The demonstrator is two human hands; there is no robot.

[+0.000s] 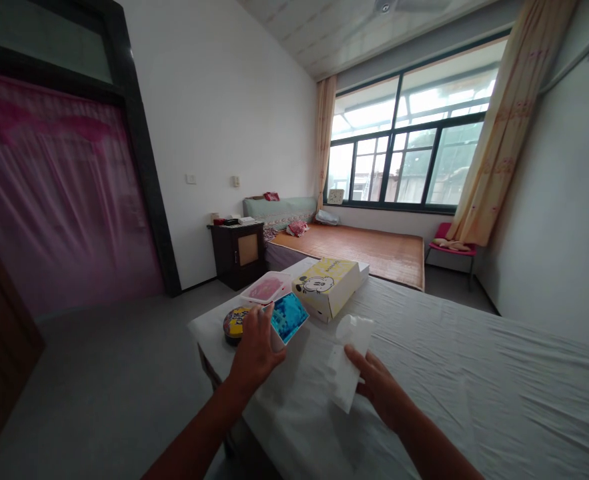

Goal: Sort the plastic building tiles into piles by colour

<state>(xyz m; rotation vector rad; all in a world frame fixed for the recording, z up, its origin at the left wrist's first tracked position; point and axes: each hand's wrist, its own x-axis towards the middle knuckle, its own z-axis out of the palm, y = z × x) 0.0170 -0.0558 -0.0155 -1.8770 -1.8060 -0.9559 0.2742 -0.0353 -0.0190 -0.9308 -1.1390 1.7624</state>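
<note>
My left hand (255, 350) is closed round a small box with a blue patterned face (288, 316), near the corner of a table covered with a white sheet (474, 373). My right hand (377, 383) pinches a white tissue or thin paper (347, 370) that hangs crumpled over the sheet. Just beyond the blue box lie a yellow cartoon-printed carton (328, 285), a clear lidded container with pink contents (265, 288) and a round dark tin with a yellow label (234, 323).
Grey floor lies left of the table. A dark bedside cabinet (237, 252) stands at the white wall, beside a low bed with a woven mat (359, 247) under a large window. A pink chair (451, 247) is at the right curtain, a pink door curtain (59, 200) far left.
</note>
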